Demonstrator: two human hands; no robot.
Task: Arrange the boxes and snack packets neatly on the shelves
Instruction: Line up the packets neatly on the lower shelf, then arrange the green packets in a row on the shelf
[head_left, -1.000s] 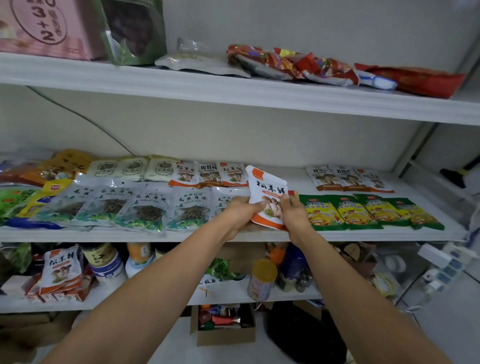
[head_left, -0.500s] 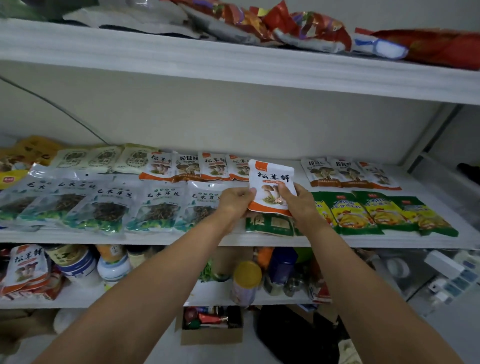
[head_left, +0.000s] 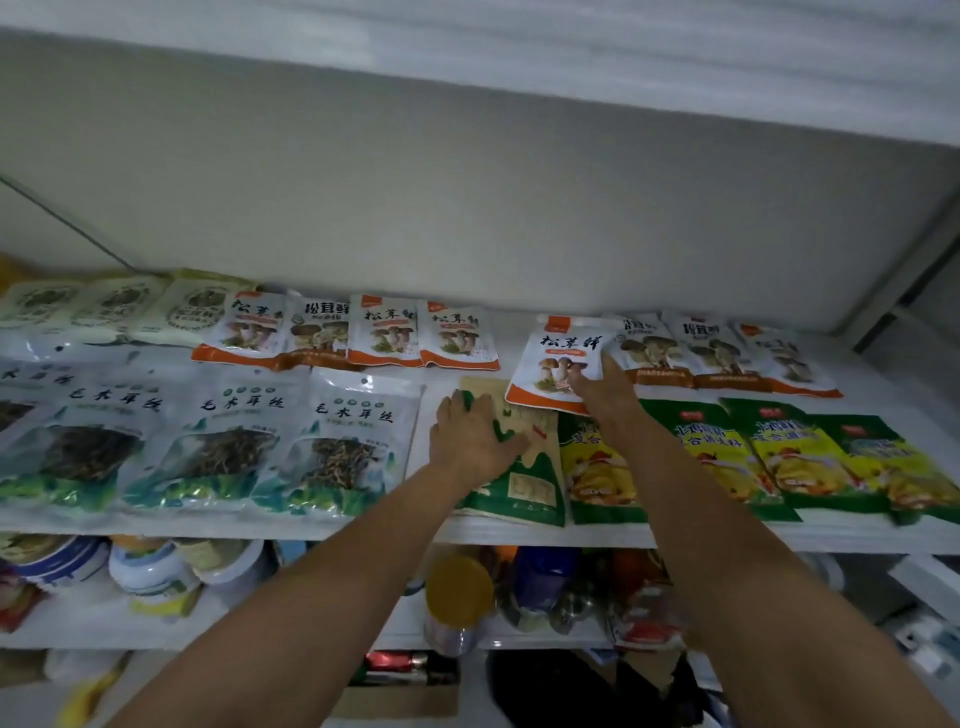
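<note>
Slotting the white-and-orange mushroom snack packet into the back-row gap on the white middle shelf — right hand sits on its lower right corner, can't tell if it's pinching or just pressing. Left hand lies flat, fingers spread, on the green-and-beige packet in front. Rows look mostly lined up — this packet sits crooked, and I'd say the jumbled lower shelf is untouched.

Plain off-white back wall spanned by white upper shelf board; white middle shelf board set below; thin dark cable run across wall at left.
</note>
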